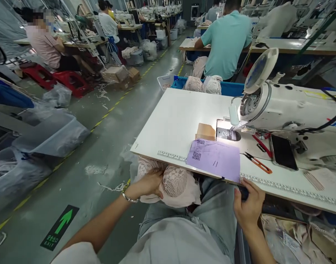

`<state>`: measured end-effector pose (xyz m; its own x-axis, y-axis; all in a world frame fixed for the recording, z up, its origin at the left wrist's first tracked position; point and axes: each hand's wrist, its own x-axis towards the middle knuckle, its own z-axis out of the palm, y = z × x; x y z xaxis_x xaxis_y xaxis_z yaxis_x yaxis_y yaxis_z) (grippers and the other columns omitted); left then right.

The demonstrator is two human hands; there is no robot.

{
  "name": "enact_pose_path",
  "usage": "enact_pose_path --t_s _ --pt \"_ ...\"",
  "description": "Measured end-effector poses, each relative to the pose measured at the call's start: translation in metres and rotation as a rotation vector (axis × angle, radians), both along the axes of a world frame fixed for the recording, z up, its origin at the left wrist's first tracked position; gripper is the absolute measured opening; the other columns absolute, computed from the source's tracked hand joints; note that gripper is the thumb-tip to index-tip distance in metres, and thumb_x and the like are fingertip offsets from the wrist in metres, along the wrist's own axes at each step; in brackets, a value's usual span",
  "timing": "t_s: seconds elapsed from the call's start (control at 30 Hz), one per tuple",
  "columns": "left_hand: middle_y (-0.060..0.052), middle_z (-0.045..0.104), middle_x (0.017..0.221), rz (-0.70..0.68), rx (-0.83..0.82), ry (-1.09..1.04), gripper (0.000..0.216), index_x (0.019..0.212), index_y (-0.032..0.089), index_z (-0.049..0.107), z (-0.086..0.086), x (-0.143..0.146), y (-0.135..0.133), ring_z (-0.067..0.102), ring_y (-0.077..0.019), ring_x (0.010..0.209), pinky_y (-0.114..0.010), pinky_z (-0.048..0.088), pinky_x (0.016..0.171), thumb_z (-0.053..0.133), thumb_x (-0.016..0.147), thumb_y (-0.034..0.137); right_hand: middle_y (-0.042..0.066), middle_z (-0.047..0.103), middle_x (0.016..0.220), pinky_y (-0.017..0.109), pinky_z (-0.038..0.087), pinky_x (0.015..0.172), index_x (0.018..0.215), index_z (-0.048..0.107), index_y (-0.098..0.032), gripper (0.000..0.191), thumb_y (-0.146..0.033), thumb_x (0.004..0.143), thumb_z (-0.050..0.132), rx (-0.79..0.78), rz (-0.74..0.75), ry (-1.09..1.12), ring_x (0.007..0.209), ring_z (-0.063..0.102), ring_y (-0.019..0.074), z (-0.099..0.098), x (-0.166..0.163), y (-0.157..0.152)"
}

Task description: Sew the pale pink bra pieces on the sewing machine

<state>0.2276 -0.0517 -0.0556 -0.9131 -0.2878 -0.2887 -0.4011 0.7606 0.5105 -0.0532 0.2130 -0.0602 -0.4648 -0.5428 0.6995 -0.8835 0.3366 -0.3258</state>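
Observation:
Beige lace bras [174,181] with moulded cups lie over my lap, partly under the front edge of the sewing table [168,121]. My left hand [153,182] grips them between two cups, its fingertips hidden in the fabric. At the table's front edge is my right hand [249,201], thumb and fingers apart, index fingertip near the corner of a purple paper [214,159]. A dark object, not clear in kind, shows between that thumb and fingers. The purple paper carries QR codes and a handwritten "11" and overhangs the edge slightly.
A sewing machine [291,106] stands at right with its lamp lit. Orange thread snips [258,163], a black phone [283,152] and a brown card piece [205,131] lie on the tabletop. More lace cups [194,84] fill a blue bin beyond. A box of fabric [294,234] sits lower right.

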Motion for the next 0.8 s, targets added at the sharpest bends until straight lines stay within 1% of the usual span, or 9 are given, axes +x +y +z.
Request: enact_pose_path --t_s 0.07,0.17,0.33,0.4,0.47,0.57,0.67,0.73,0.8 --pt "-0.022 0.054 0.137 -0.084 -0.048 -0.026 0.076 0.126 0.013 0.057 -0.003 -0.002 -0.001 0.046 -0.0412 0.130 -0.051 0.032 0.110 0.082 0.062 0.047 0.013 0.062 0.100 0.047 0.043 0.084 0.107 0.056 -0.016 0.021 -0.027 0.090 0.053 -0.047 -0.040 -0.002 0.097 0.058 0.0288 -0.012 0.016 0.005" --pt "-0.021 0.055 0.137 -0.132 -0.087 -0.062 0.071 0.122 0.015 0.061 -0.006 -0.007 -0.001 0.048 -0.0415 0.128 -0.050 0.031 0.109 0.081 0.063 0.048 0.008 0.062 0.092 0.042 0.043 0.081 0.103 0.055 -0.018 0.014 -0.022 0.089 0.056 -0.040 -0.001 0.019 0.086 0.059 0.0239 -0.019 0.028 0.013" --pt "-0.022 0.058 0.132 -0.148 -0.075 -0.099 0.078 0.124 0.014 0.060 -0.002 -0.010 -0.007 0.049 -0.0408 0.128 -0.046 0.032 0.109 0.086 0.058 0.045 0.011 0.061 0.105 0.042 0.039 0.085 0.108 0.061 -0.019 0.025 -0.036 0.090 0.061 0.051 -0.100 0.067 0.098 0.058 0.0257 -0.010 0.019 0.005" --pt "-0.019 0.060 0.131 -0.153 -0.075 -0.108 0.071 0.124 0.016 0.059 0.002 -0.010 -0.009 0.051 -0.0377 0.126 -0.044 0.035 0.109 0.083 0.063 0.045 0.011 0.063 0.108 0.042 0.037 0.085 0.104 0.067 -0.021 0.026 -0.042 0.091 0.057 0.116 -0.143 0.041 0.100 0.056 0.0258 -0.006 0.011 -0.003" --pt "-0.017 0.062 0.128 -0.136 -0.066 -0.101 0.057 0.120 0.018 0.061 0.008 -0.010 -0.009 0.055 -0.0360 0.122 -0.044 0.038 0.106 0.077 0.072 0.044 0.009 0.067 0.100 0.041 0.035 0.084 0.093 0.071 -0.023 0.025 -0.041 0.093 0.053 0.129 -0.177 -0.019 0.093 0.057 0.0234 -0.005 0.003 -0.009" --pt "-0.018 0.066 0.116 -0.087 -0.054 -0.101 0.038 0.107 0.015 0.066 0.021 -0.010 -0.008 0.062 -0.0355 0.109 -0.043 0.045 0.095 0.067 0.080 0.041 0.005 0.070 0.082 0.040 0.036 0.081 0.081 0.071 -0.023 0.026 -0.036 0.094 0.053 0.074 -0.185 -0.070 0.080 0.059 0.0197 -0.007 -0.005 -0.011" --pt "-0.013 0.069 0.097 -0.007 -0.020 -0.090 0.028 0.092 0.016 0.067 0.038 -0.013 -0.006 0.065 -0.0305 0.089 -0.037 0.048 0.076 0.057 0.087 0.042 0.003 0.070 0.073 0.039 0.038 0.078 0.076 0.068 -0.021 0.027 -0.036 0.094 0.054 0.014 -0.200 -0.075 0.071 0.060 0.0185 -0.013 -0.005 -0.003" --pt "-0.009 0.068 0.081 0.127 0.042 -0.019 0.034 0.080 0.018 0.065 0.048 -0.018 -0.003 0.063 -0.0253 0.075 -0.033 0.046 0.067 0.047 0.092 0.044 0.003 0.068 0.071 0.038 0.040 0.076 0.075 0.065 -0.021 0.026 -0.034 0.094 0.053 -0.006 -0.174 -0.064 0.069 0.059 0.0186 -0.019 0.000 0.007" --pt "-0.006 0.066 0.072 0.292 0.072 0.136 0.041 0.074 0.019 0.062 0.055 -0.027 0.003 0.060 -0.0217 0.068 -0.031 0.045 0.064 0.039 0.096 0.045 0.002 0.065 0.071 0.037 0.041 0.074 0.077 0.063 -0.021 0.021 -0.028 0.094 0.052 0.003 -0.053 -0.066 0.069 0.058 0.0182 -0.027 0.008 0.016"
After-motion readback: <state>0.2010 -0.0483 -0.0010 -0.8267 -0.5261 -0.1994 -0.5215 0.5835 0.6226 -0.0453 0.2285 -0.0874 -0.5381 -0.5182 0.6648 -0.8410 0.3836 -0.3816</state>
